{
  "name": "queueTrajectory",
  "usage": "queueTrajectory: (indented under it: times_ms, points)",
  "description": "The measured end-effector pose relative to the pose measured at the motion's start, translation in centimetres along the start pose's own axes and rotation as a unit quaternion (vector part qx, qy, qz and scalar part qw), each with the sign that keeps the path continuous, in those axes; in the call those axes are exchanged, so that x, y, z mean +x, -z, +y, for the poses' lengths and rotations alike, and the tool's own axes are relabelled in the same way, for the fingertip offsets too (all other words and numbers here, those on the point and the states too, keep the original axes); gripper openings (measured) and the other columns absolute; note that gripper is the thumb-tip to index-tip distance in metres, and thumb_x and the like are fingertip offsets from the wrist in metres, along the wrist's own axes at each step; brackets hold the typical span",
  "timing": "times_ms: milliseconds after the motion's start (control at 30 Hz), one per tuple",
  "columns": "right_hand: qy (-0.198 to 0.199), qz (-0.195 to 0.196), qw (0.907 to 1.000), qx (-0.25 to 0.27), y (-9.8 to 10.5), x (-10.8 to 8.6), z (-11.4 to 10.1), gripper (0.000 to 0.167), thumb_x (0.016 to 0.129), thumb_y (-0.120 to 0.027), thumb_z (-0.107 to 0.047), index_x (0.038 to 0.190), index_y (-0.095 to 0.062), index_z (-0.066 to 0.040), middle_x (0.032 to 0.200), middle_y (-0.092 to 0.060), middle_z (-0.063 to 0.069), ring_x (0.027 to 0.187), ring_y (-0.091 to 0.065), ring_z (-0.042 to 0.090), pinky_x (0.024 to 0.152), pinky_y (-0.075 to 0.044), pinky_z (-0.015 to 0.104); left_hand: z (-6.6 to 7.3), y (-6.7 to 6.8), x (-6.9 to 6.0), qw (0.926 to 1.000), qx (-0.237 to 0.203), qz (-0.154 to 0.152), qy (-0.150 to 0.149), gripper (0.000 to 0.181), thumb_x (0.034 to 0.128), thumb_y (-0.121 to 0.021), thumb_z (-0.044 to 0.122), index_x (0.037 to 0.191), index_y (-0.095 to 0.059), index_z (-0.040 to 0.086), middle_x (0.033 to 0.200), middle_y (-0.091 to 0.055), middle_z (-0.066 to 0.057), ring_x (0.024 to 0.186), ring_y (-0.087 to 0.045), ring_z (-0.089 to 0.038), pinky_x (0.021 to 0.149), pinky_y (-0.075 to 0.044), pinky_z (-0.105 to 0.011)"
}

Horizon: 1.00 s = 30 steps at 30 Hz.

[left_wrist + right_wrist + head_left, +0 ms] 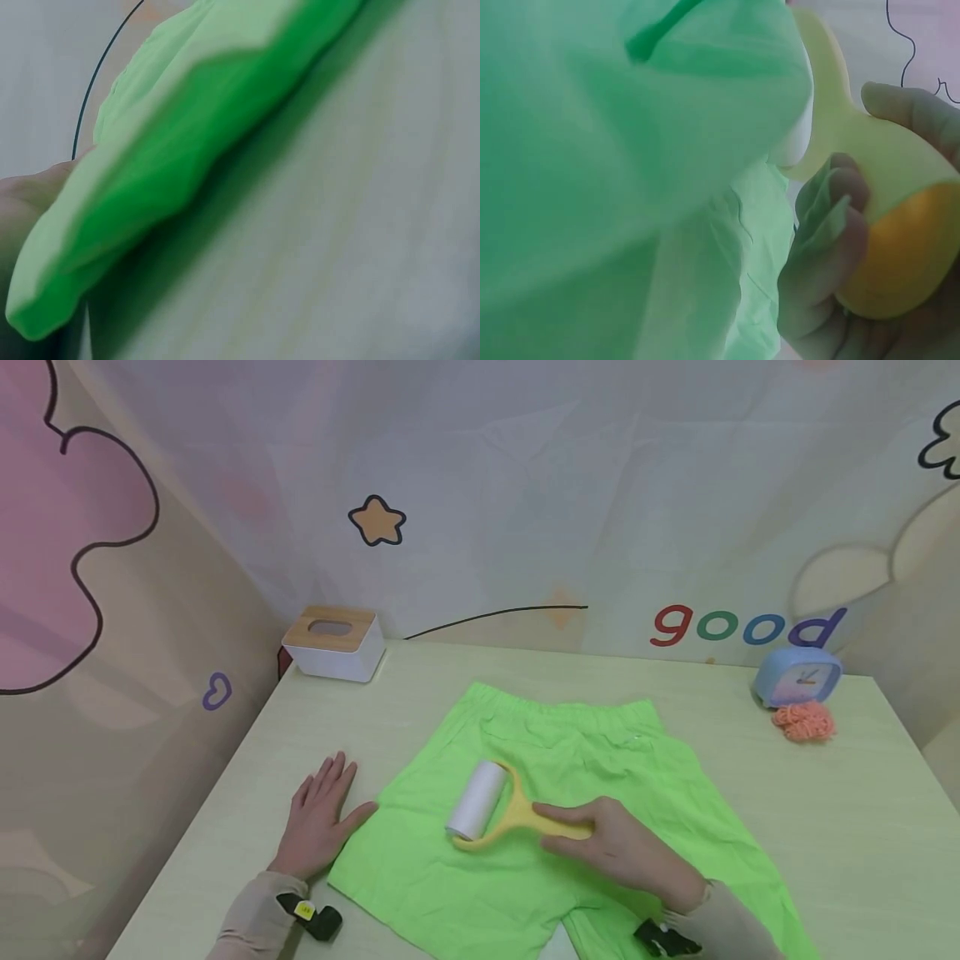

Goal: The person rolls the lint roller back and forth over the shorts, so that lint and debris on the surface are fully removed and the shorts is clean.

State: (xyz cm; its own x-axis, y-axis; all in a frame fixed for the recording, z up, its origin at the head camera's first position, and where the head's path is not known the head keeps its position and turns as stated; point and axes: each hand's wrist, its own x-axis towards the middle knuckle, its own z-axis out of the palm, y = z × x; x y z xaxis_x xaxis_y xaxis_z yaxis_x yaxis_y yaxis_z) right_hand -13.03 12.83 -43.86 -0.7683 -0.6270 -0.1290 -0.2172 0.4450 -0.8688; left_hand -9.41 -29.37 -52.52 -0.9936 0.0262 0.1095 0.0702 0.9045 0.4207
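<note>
Bright green shorts (600, 768) lie spread on the table, waistband toward the wall. My right hand (618, 847) grips the yellow handle of a lint roller (477, 799), whose white roll rests on the left half of the shorts. In the right wrist view, fingers and thumb wrap the handle (900, 165), and a fold of green cloth (630, 150) fills the left side. Flat on the table beside the left leg, my left hand (318, 822) has its fingers straight, the thumb touching the cloth edge. A green edge of the shorts (165, 165) mostly blocks the left wrist view.
A white tissue box (330, 643) with a wooden lid stands at the back left of the table (862, 827). At the back right are a blue clock (797, 677) and a pink bundle of yarn (805, 721). A printed cloth wall rises behind.
</note>
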Motion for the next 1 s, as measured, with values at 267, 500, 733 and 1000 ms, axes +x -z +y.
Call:
queueTrajectory:
  times_ms: [267, 500, 733, 1000]
  points:
    - [-0.005, -0.005, 0.9999, -0.011, 0.9, -0.9, 0.4, 0.044, 0.089, -0.068, -0.045, 0.129, -0.063, -0.029, 0.052, -0.027, -0.013, 0.039, -0.02, -0.001, 0.034, -0.027, 0.018, 0.3, 0.2, 0.0, 1.0, 0.001, 0.001, -0.001, 0.079, 0.0956, -0.05, 0.056, 0.153, -0.029, 0.006, 0.161, -0.015, -0.013, 0.148, -0.007, -0.03, 0.115, -0.005, -0.053]
    - [-0.002, -0.011, 0.9999, -0.007, 1.5, -1.5, 0.8, 0.045, 0.089, -0.067, -0.045, 0.131, -0.062, -0.026, 0.052, -0.028, -0.013, 0.04, -0.02, -0.001, 0.036, -0.029, 0.017, 0.3, 0.2, 0.0, 1.0, 0.0, 0.003, -0.003, 0.079, 0.0955, -0.05, 0.056, 0.153, -0.029, 0.006, 0.161, -0.016, -0.013, 0.148, -0.007, -0.03, 0.115, -0.005, -0.053]
    - [-0.004, -0.016, 0.9999, -0.003, 1.9, -1.9, 1.0, 0.045, 0.089, -0.068, -0.044, 0.131, -0.062, -0.028, 0.052, -0.03, -0.013, 0.039, -0.02, -0.001, 0.035, -0.027, 0.018, 0.1, 0.0, 0.0, 1.0, 0.001, 0.004, -0.003, 0.079, 0.0954, -0.049, 0.057, 0.153, -0.029, 0.007, 0.161, -0.016, -0.013, 0.148, -0.007, -0.03, 0.115, -0.005, -0.053]
    - [-0.013, -0.02, 0.9997, 0.002, 2.3, -2.4, 1.0, 0.044, 0.089, -0.068, -0.043, 0.13, -0.062, -0.029, 0.051, -0.028, -0.012, 0.039, -0.019, 0.0, 0.035, -0.026, 0.018, 0.0, 0.0, 0.0, 1.0, -0.001, 0.003, -0.003, 0.079, 0.0953, -0.049, 0.057, 0.153, -0.029, 0.007, 0.161, -0.015, -0.012, 0.148, -0.007, -0.03, 0.115, -0.004, -0.053]
